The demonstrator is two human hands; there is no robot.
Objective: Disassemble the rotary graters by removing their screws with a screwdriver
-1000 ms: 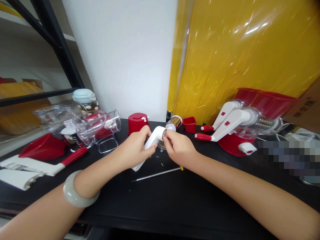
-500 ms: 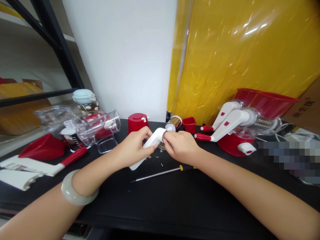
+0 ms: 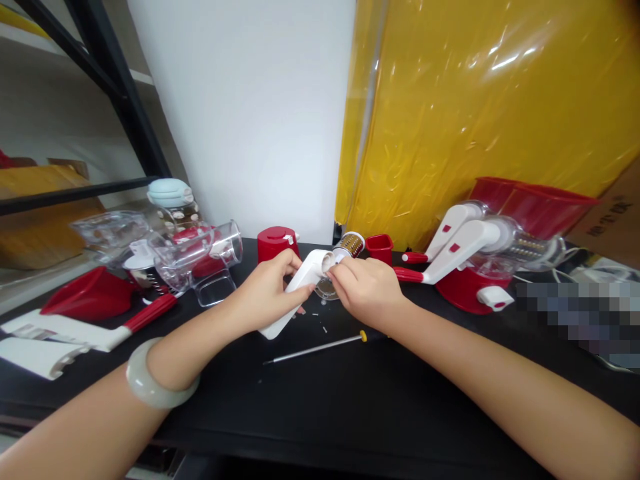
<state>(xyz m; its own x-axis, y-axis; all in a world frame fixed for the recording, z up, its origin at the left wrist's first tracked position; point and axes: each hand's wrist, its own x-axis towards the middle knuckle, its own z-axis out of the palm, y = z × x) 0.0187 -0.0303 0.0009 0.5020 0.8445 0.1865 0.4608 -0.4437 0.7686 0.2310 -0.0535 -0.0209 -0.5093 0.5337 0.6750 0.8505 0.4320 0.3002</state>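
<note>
My left hand (image 3: 267, 291) is closed around a white plastic crank arm (image 3: 311, 268), which slants up to the right with its round hollow end facing my right hand. The fingers of my right hand (image 3: 371, 288) are pinched together at the rim of that hollow end. Whatever is between them is hidden or too small to make out. Just below the fingertips, a clear round part (image 3: 326, 289) lies on the table, partly covered. A screwdriver (image 3: 320, 348) rests in front of both hands, and tiny screw-like bits (image 3: 325, 329) lie between it and the crank arm.
Behind my hands stand a red base (image 3: 277, 243), a metal grater drum (image 3: 351, 245) and a small red cup (image 3: 379, 249). Rotary graters with white cranks (image 3: 463, 247) are on the right. Clear housings (image 3: 200, 252) and a red hopper (image 3: 90, 293) fill the left.
My right fingers have shifted slightly down and right off the crank arm's end, so its round opening now shows. My left hand keeps its hold, with the arm turned a little.
</note>
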